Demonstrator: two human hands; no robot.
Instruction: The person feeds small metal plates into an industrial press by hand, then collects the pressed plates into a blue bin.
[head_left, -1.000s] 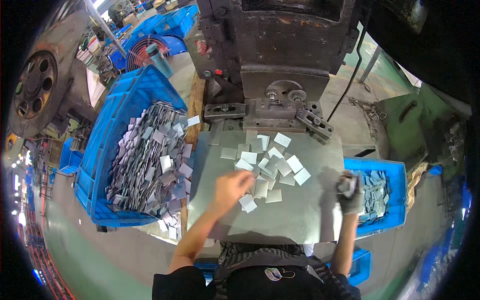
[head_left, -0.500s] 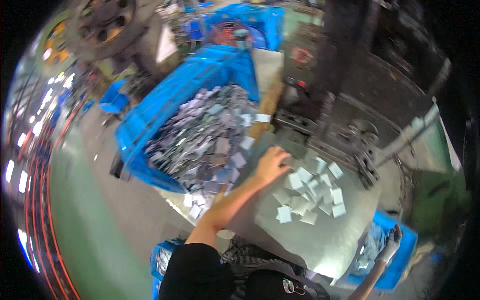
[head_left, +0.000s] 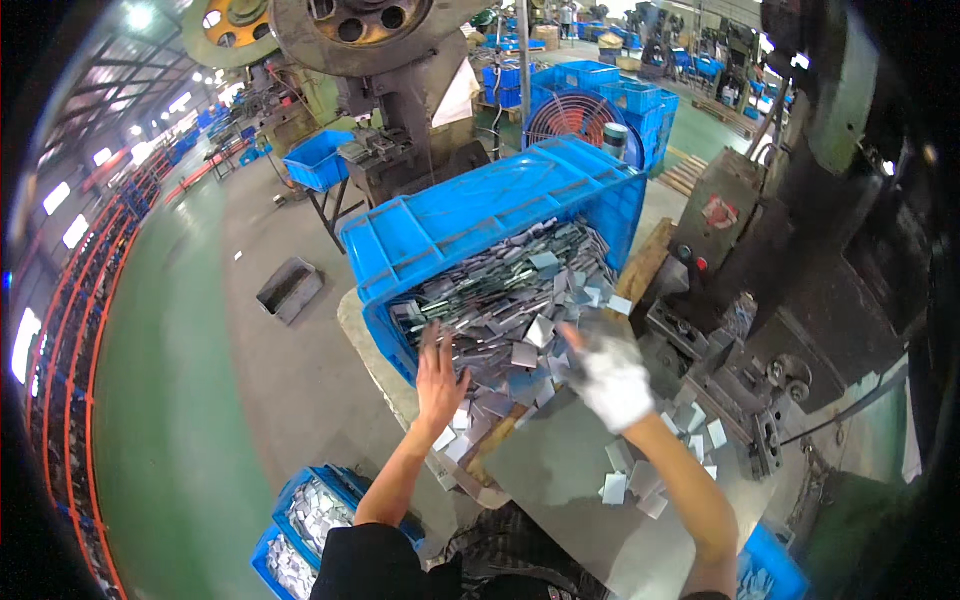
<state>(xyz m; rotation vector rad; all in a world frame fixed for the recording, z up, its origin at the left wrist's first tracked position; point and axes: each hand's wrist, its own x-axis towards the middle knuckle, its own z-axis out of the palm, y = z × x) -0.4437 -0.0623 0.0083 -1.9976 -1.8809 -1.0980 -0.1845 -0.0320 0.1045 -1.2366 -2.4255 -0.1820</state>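
A large blue plastic bin (head_left: 470, 225) lies on its side, with a heap of thin square metal pieces (head_left: 500, 310) spilling from its mouth. My bare left hand (head_left: 437, 385) is at the heap's near left edge, fingers stretched out and nothing seen in them. My right hand (head_left: 612, 385), in a white glove with dirty grey fingers, is over the right side of the heap. Motion blurs its fingers, so whether it holds a piece is unclear. Several loose pieces (head_left: 614, 488) lie on the metal table (head_left: 560, 500), partly behind my right forearm.
A press machine (head_left: 715, 370) with dark metal tooling stands to the right of the table. Blue crates (head_left: 320, 510) full of pieces stand at the lower left. Another blue bin (head_left: 775, 560) is at the lower right. A grey metal tray (head_left: 290, 290) rests on the floor.
My left hand has moved from beside the loose pieces to the heap's left edge. My gloved right hand has come from the lower-right bin to the heap. The view has tilted up.
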